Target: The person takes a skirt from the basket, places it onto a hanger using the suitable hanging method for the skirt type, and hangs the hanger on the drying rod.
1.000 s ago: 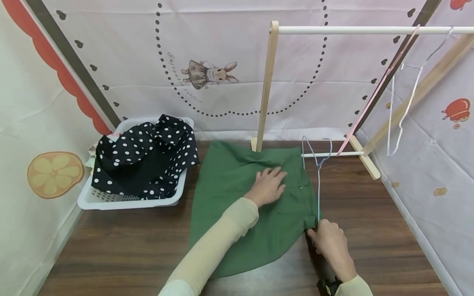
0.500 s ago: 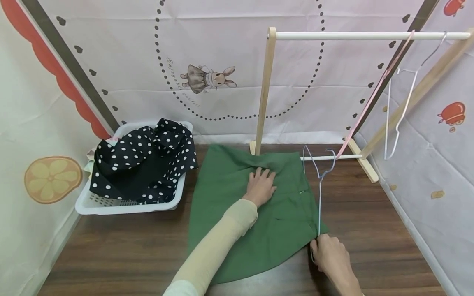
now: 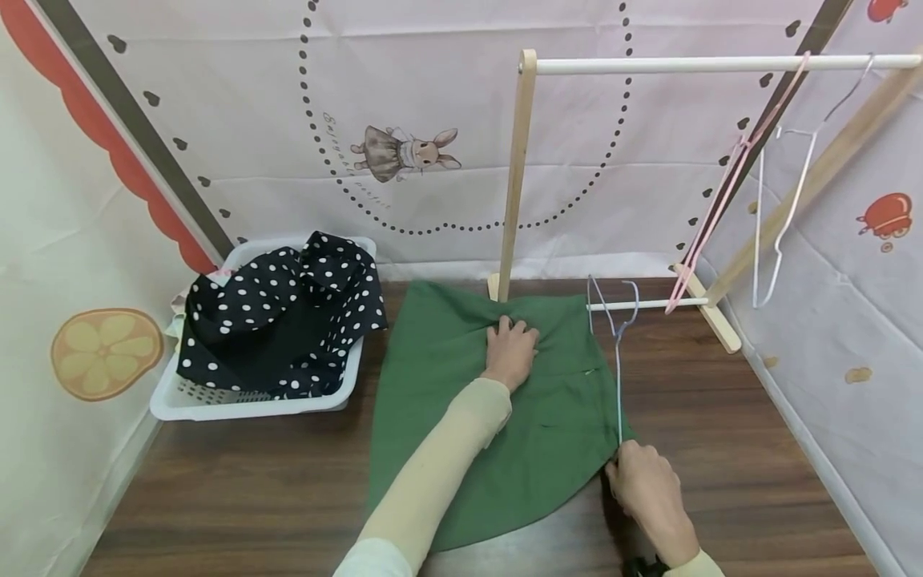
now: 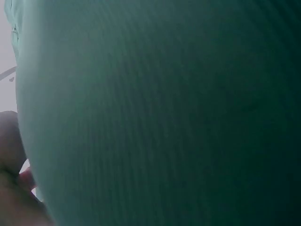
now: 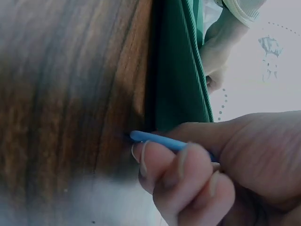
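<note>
A green skirt (image 3: 447,417) lies on the wooden floor, its narrower edge toward the right. My left hand (image 3: 510,353) is on the upper part of the skirt, fingers bent and gripping the cloth, which bunches around them. In the left wrist view, green cloth fills most of the picture, with part of the hand (image 4: 16,174) at the left. My right hand (image 3: 645,489) holds a light blue hanger (image 3: 618,377) at the skirt's lower right corner. The right wrist view shows fingers curled round the blue hanger (image 5: 162,140); the rest of it is partly hidden by cloth.
A white basket (image 3: 252,410) with black polka-dot clothing (image 3: 267,320) stands at the left. Behind the skirt is a rack with a white rail (image 3: 663,66), wooden post (image 3: 517,176), pink hanger (image 3: 721,200) and white hanger (image 3: 800,192). Printed cloth walls surround the floor.
The left hand's fingers, spread flat a second ago, have shifted slightly left and bent into the cloth. The right hand keeps hold of the hanger. The pink hanger has turned on the rail.
</note>
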Tool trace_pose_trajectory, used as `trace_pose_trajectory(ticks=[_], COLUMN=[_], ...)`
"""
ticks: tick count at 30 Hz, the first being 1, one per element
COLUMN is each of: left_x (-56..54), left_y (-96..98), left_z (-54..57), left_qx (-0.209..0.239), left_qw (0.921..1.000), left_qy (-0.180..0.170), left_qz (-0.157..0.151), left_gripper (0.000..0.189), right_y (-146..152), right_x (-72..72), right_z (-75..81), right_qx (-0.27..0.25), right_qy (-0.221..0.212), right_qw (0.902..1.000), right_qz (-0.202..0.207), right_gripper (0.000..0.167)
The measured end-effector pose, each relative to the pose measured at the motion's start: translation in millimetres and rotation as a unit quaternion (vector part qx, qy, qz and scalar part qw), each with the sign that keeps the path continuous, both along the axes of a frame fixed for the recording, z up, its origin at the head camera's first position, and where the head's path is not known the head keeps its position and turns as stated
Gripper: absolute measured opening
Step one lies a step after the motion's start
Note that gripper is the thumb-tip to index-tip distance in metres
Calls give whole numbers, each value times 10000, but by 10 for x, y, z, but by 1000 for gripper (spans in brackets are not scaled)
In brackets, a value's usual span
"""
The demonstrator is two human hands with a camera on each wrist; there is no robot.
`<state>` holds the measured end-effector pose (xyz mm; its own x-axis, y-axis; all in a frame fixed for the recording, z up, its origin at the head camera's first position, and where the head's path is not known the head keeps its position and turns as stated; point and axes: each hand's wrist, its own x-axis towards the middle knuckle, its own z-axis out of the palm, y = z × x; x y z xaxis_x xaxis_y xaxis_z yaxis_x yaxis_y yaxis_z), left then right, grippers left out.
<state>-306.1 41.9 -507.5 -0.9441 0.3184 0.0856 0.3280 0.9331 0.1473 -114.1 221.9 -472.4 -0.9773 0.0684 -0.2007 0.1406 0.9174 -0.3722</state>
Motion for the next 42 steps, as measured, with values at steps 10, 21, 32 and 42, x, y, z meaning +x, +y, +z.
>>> trace_pose_trajectory(ticks=[10,21,32,42], left_x=[73,62,46,421], left_y=[-76,-93,-81,-834], left_z=[33,59,53,263], left_qx=[1149,1515,1261,817], left_qw=[9929,9873,9895,9901], left_qy=[244,188,-114,-756], left_qz=[-189,-439,-693,-859], left_gripper=[11,7,26,59], right_y=[-13,15,2,-14], right_x=[-5,-6,-79,20], right_z=[33,77,37,-5], right_qx=[-315,-490,-452,-631], right_qy=[-329,-460,-664,-635], right_qw=[9989,9975,9964,9950], right_qz=[-63,212,288,437], right_gripper=[24,27,31,35])
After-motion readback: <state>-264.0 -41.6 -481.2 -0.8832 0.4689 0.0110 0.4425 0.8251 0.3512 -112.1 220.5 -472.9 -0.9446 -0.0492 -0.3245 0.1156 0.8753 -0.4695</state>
